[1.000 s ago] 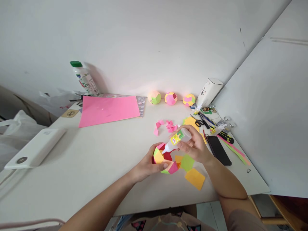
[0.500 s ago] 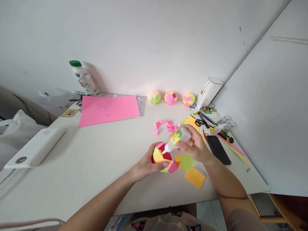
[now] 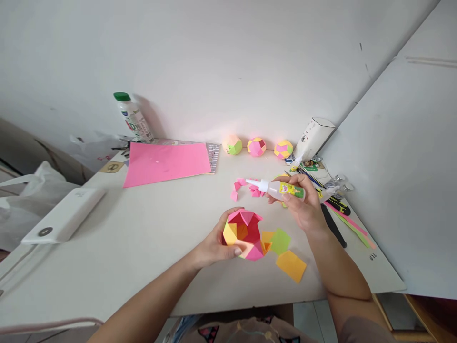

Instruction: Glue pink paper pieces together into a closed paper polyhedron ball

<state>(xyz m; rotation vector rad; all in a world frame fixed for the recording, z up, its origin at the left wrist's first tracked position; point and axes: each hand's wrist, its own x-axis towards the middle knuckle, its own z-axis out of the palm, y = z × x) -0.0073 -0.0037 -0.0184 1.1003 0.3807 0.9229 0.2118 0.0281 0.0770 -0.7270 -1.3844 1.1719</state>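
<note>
My left hand is closed around a partly built folded-paper ball in pink, yellow, peach and green, its hollow side facing up. In my right hand is a clear glue bottle with a yellow label and a white nozzle. The bottle lies nearly level, its tip pointing left, above and apart from the ball. Small pink folded pieces lie on the table behind. Beside the ball are a green paper piece and an orange paper piece.
Three finished paper balls line the wall. A pink sheet, a green-capped bottle and a white power bank are on the left. To the right stand a white holder, a cutter and a dark phone.
My right hand has lifted the glue bottle away from the ball, up and to the right, and its nozzle has swung upward to the left. My left hand has turned the ball's opening more into view.
</note>
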